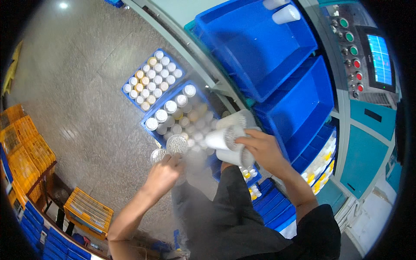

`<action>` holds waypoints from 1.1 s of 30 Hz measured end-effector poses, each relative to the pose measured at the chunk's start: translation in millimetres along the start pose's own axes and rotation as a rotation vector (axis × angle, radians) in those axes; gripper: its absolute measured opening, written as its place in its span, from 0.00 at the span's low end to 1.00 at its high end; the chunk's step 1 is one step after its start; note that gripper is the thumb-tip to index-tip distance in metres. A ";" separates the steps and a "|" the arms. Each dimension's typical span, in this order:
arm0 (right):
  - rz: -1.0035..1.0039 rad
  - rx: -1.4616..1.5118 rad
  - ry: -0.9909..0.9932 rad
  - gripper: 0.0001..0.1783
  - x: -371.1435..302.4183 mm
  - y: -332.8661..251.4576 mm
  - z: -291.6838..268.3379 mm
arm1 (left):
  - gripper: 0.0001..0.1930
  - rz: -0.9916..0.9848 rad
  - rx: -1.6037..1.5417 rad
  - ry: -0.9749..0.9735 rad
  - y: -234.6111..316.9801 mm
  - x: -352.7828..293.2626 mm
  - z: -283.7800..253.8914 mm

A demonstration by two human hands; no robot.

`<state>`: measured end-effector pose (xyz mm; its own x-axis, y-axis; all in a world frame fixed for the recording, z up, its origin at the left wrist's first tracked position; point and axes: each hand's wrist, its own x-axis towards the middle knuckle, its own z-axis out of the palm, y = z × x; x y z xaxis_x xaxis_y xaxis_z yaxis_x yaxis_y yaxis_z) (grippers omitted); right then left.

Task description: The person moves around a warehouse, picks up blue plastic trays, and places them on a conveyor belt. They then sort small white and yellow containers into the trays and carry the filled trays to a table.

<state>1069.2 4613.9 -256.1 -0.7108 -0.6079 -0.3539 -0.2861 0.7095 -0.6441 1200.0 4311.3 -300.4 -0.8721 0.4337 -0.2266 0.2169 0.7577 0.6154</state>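
My left hand [165, 174] is closed on white cylinders with speckled round ends, one of them a tilted white cylinder [177, 144] above the fingers. My right hand [263, 149] grips another group of white cylinders, including a blurred white cylinder [219, 138] lying sideways; their exact hold is partly hidden. Between and beyond the hands stands a blue crate [148, 126] with a row of taller white cylinders along its far left side and lower ones inside. Behind it, a second blue crate [124, 92] carries rows of white and yellowish cylinders.
Large blue trays [260, 47] rest on the machine at the right, with white cylinders [286, 15] in the far one. A control panel [353, 56] with buttons and a screen stands beyond. Orange crates [89, 212] sit at the left. My legs [203, 212] are below the crates.
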 end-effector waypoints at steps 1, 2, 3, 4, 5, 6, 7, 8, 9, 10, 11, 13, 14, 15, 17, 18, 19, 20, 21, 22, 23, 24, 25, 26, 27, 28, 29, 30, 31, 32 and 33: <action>-0.078 0.047 0.014 0.11 12.6 17.1 39.3 | 0.06 -0.018 -0.004 -0.026 -22.3 -4.3 34.3; 0.133 0.152 -0.023 0.12 29.3 32.8 83.8 | 0.05 -0.028 0.000 -0.034 -47.9 -5.0 67.3; 0.359 0.311 -0.049 0.12 46.5 48.5 126.6 | 0.04 -0.042 0.052 -0.027 -71.4 -2.8 100.7; 0.186 0.119 -0.022 0.13 62.3 64.9 165.5 | 0.04 -0.058 0.099 -0.026 -92.3 -1.0 132.8; 0.144 -0.054 -0.065 0.13 77.4 81.9 199.6 | 0.04 -0.074 0.142 -0.024 -111.6 0.4 162.4; 0.198 0.051 -0.025 0.14 92.3 96.9 232.0 | 0.07 -0.096 0.155 -0.087 -130.9 1.6 188.7; 0.392 0.132 -0.065 0.15 107.0 111.3 258.9 | 0.11 -0.115 0.178 -0.142 -148.4 5.6 212.9; 0.257 0.102 -0.036 0.15 116.6 123.1 281.0 | 0.11 -0.174 0.142 -0.165 -164.3 9.8 233.7; 0.204 0.086 -0.033 0.15 124.3 132.9 299.1 | 0.11 -0.140 0.149 -0.082 -176.8 9.8 250.0; 0.100 0.079 0.013 0.15 132.1 141.8 312.7 | 0.11 -0.127 0.152 -0.074 -190.1 13.0 263.1; 0.079 0.048 -0.004 0.16 141.9 149.3 322.7 | 0.11 -0.113 0.157 -0.065 -199.4 15.3 273.3; -0.003 -0.023 -0.027 0.17 153.7 159.6 334.1 | 0.10 -0.101 0.176 -0.006 -207.6 12.7 286.4; 0.192 0.151 -0.056 0.16 157.8 163.0 336.8 | 0.10 -0.102 0.185 0.000 -209.1 10.6 289.7; 0.131 -0.004 -0.107 0.16 163.1 164.1 341.7 | 0.09 -0.127 0.188 -0.005 -209.3 8.3 291.7; 0.055 -0.351 -0.220 0.15 172.2 163.9 351.9 | 0.08 -0.166 0.251 0.024 -207.4 2.5 292.9; 0.005 -0.360 -0.205 0.13 174.1 161.8 359.1 | 0.08 -0.187 0.239 0.044 -207.2 0.6 293.3; 0.014 -0.412 -0.208 0.11 175.5 158.5 367.5 | 0.08 -0.237 0.210 -0.010 -208.1 -0.3 294.0; 0.025 -0.464 -0.208 0.10 176.5 157.7 372.3 | 0.08 -0.214 0.237 0.035 -209.6 0.1 295.4; 0.004 -0.462 -0.154 0.10 176.4 156.5 375.3 | 0.08 -0.218 0.243 0.007 -212.4 2.1 297.7; -0.016 -0.461 -0.102 0.10 175.4 153.0 376.7 | 0.08 -0.222 0.247 -0.021 -214.8 4.6 300.8; -0.027 -0.471 -0.050 0.10 171.9 148.6 372.5 | 0.09 -0.242 0.235 -0.043 -216.6 7.5 304.5; -0.004 -0.527 -0.074 0.12 168.1 141.8 363.6 | 0.09 -0.260 0.224 -0.065 -217.4 10.3 308.0; -0.014 -0.451 -0.155 0.11 161.7 133.4 347.6 | 0.09 -0.258 0.238 -0.036 -217.7 13.2 310.7; -0.024 -0.393 -0.191 0.11 153.1 121.1 326.5 | 0.09 -0.246 0.278 -0.034 -215.5 15.0 312.4; 0.003 -0.361 -0.280 0.11 144.0 105.7 299.9 | 0.09 -0.282 0.274 -0.088 -212.3 15.5 312.3; -0.133 -0.192 -0.100 0.11 128.7 87.1 266.3 | 0.09 -0.306 0.293 -0.124 -206.4 15.4 310.9; -0.194 -0.073 -0.047 0.12 112.4 68.5 226.3 | 0.12 -0.286 0.288 -0.182 -201.9 14.4 306.5; -0.284 0.004 0.039 0.13 98.7 52.0 181.3 | 0.13 -0.269 0.304 -0.178 -194.3 12.0 300.5; -0.344 0.041 0.046 0.14 84.8 36.9 134.0 | 0.14 -0.238 0.321 -0.124 -187.8 9.9 292.4; -0.415 -0.015 0.187 0.14 80.4 32.5 81.7 | 0.15 -0.271 0.241 -0.110 -180.4 7.1 282.9; -0.483 -0.115 0.276 0.14 82.4 34.9 28.8 | 0.16 -0.290 0.225 -0.081 -173.1 5.0 273.3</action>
<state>1019.1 4578.3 -327.3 -0.6191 -0.7682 0.1630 -0.6775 0.4175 -0.6056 1277.9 4315.5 -614.4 -0.8758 0.2160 -0.4317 0.0650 0.9390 0.3378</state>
